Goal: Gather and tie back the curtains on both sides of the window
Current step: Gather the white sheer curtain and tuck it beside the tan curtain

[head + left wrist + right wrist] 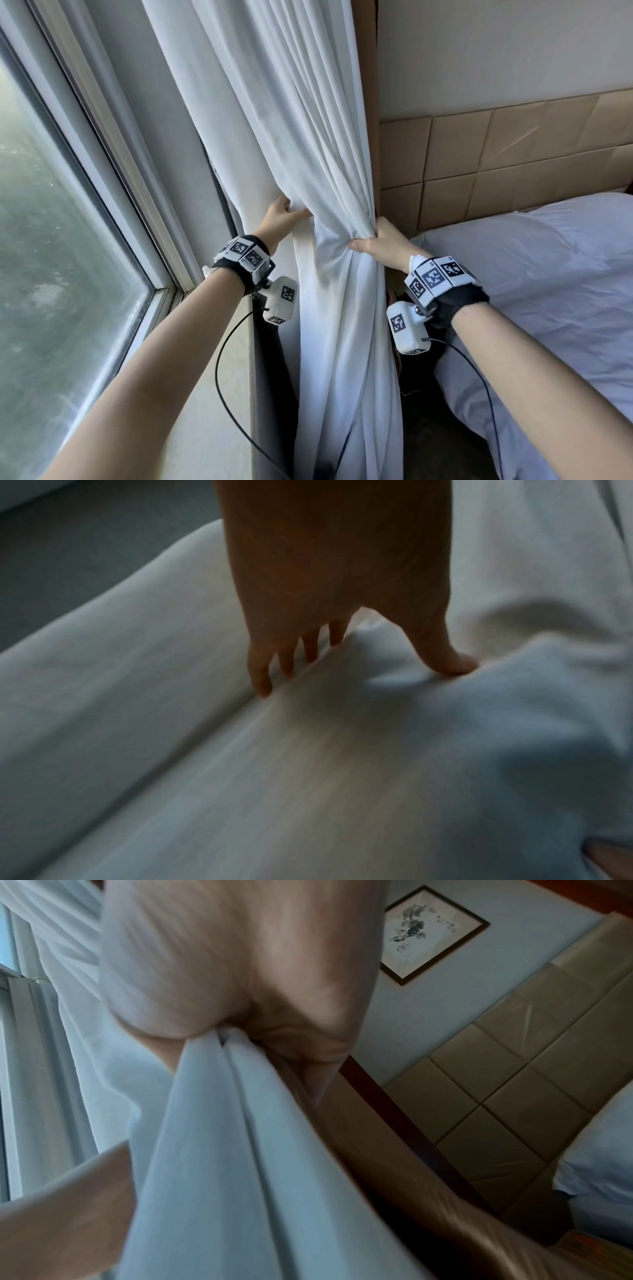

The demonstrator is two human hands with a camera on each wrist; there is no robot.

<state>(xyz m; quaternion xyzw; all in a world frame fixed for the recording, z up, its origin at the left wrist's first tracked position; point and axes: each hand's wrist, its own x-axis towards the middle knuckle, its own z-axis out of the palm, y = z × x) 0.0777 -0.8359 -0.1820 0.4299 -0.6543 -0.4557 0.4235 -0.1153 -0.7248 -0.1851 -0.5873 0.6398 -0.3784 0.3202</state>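
A white curtain hangs at the right side of the window, drawn into folds at waist height. My right hand grips the gathered bundle against the brown wooden post; in the right wrist view the cloth spills down out of that fist. My left hand holds the curtain's left fold a little higher. In the left wrist view its fingers lie behind the fold and the thumb presses on the front. No tie-back band shows in any view.
Window glass and its pale frame fill the left, with a sill below. A bed with white bedding and a tan padded headboard stand close on the right. A framed picture hangs on the wall.
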